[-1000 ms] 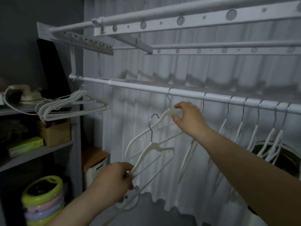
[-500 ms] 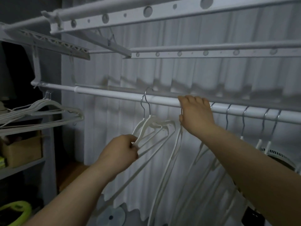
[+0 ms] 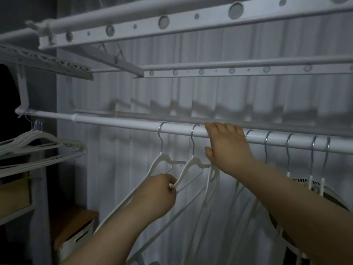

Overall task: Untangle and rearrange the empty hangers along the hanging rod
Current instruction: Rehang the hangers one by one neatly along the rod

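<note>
Left hand (image 3: 160,194): fingers pinch arm of hanger 2 (image 3: 193,162); ease its hook leftward.
Right hand (image 3: 227,148): fingers curled over rod (image 3: 118,122), perhaps steadying neighbours.

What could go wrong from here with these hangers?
The left hand grips one white hanger by its arm; a sideways tug might lift its hook off the hanging rod. That hanger overlaps the neighbouring hanger, so they could snag. The right hand over the rod blocks sliding rightward.
</note>
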